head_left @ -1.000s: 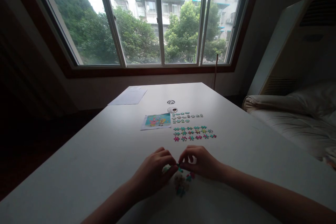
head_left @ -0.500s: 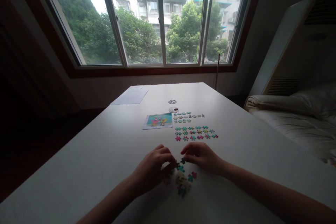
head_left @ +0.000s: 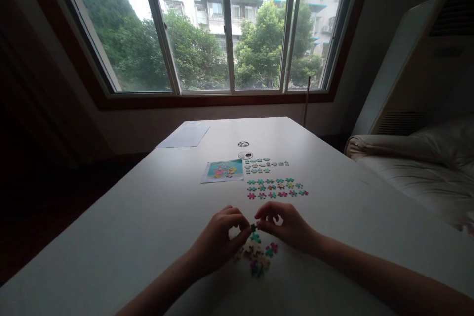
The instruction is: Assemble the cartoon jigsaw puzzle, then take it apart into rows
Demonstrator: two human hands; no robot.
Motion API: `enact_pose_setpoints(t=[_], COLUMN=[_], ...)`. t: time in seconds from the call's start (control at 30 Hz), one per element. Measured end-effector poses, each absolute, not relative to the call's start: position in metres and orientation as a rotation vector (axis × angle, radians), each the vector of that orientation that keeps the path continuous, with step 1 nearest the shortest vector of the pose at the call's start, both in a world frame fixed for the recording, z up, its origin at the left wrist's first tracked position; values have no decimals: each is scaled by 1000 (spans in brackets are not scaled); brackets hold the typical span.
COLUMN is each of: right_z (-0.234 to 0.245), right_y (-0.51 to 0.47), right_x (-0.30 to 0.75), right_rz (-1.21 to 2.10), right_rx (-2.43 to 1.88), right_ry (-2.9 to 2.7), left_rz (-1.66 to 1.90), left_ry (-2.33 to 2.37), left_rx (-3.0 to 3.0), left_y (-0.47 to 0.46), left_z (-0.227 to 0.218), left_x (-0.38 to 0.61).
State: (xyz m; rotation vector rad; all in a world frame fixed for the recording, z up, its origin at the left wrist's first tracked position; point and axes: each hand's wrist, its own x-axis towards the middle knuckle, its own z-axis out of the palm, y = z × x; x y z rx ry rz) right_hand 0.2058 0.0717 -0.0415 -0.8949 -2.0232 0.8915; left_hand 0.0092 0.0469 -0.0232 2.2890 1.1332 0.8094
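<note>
A small dark green jigsaw puzzle piece (head_left: 254, 227) is held up between my two hands. My left hand (head_left: 219, 235) is closed, its thumb and forefinger pinching at the piece's left side. From the other side my right hand (head_left: 287, 222) meets it with thumb and bent fingers; its exact grip is too small to make out clearly. Just below lies a loose heap of puzzle pieces (head_left: 255, 252), some with their pale backs showing and others teal. A pink and teal pair of pieces (head_left: 271, 249) sits at the heap's right.
Rows of spread puzzle pieces (head_left: 272, 187) lie beyond my hands on the white table (head_left: 148, 227). Beside them is a cartoon picture sheet (head_left: 222, 172). Two round items (head_left: 245, 155) and a paper sheet (head_left: 183, 136) lie farther back. A sofa (head_left: 403, 168) stands at the right.
My hands have drawn closer together. Two dark pieces showed apart at the fingertips before; now one dark shape shows between them. The left hand has lifted slightly off the heap.
</note>
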Motion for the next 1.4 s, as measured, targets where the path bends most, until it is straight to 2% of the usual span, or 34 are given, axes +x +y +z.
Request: enact_pose_setpoints(t=[0.3, 0.77, 0.97, 1.17, 1.4], right_z=[-40, -45, -41, -48, -53], right_y=[72, 71, 82, 109, 119], right_x=[210, 208, 219, 245, 252], right_rz=[549, 321, 261, 266, 278], right_rx=[-869, -789, -805, -953, -1026], right_ry=[-2062, -2154, -2053, -1817, -1795], left_rz=[794, 777, 773, 619, 474], left_ry=[1211, 1187, 1186, 1097, 1024], left_rx=[1964, 2052, 2350, 2822, 2948], left_y=[59, 54, 56, 56, 56], left_z=[-22, -23, -31, -29, -26], left_x=[4, 4, -1, -7, -12])
